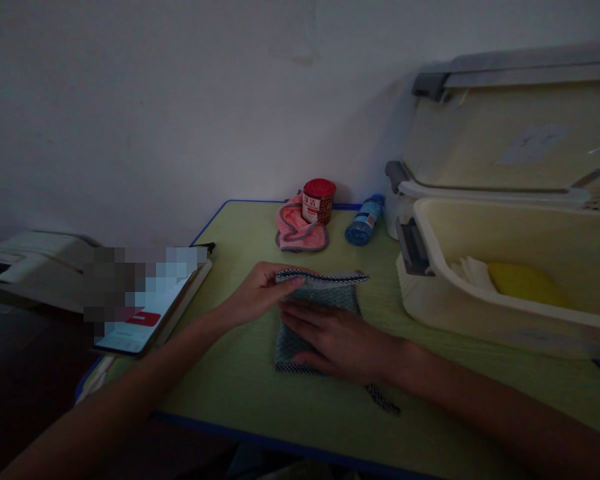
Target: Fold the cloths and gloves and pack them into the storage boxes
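A grey-green cleaning cloth (325, 291) with a black-and-white checked border lies folded on the table. My left hand (263, 293) pinches its far left edge between thumb and fingers, lifting that edge a little. Flat on the cloth's near part rests my right hand (337, 340), fingers stretched out and pointing left. A strip of checked border pokes out below my right wrist. Part of the cloth is hidden under my right hand.
A pink cloth (293, 230) and a red canister (319, 201) sit at the back, beside a blue bottle (364, 221) lying tilted. On the right, an open cream storage box (460, 307) holds something yellow. A phone (145, 320) is at the left edge of the green table (220, 393).
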`<action>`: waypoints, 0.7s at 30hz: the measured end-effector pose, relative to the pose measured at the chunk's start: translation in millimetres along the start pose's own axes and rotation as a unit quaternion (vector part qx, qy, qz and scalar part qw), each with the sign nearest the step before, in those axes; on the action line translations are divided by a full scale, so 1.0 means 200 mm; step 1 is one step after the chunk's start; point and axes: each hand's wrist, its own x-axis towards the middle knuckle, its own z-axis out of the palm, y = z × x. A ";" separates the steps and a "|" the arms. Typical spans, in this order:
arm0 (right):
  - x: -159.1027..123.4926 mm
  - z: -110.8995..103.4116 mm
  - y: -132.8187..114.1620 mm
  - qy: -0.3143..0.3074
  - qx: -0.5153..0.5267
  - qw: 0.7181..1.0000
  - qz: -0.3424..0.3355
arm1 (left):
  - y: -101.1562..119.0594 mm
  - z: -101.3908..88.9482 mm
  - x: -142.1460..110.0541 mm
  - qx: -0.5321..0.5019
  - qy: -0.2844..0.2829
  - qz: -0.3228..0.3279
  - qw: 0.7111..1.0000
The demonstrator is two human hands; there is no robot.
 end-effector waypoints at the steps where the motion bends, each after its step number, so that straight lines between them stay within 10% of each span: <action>1: -0.01 0.01 -0.01 -0.006 0.005 1.000 -0.008 | 0.00 0.00 0.00 0.000 -0.002 0.002 1.000; 13: -0.16 -0.01 -0.08 0.008 -0.036 0.997 -0.068 | -0.06 -0.03 -0.12 0.122 -0.124 0.094 0.980; 21: -0.43 -0.02 -0.10 0.125 -0.065 0.989 -0.038 | -0.16 -0.01 -0.29 0.374 -0.157 0.245 0.881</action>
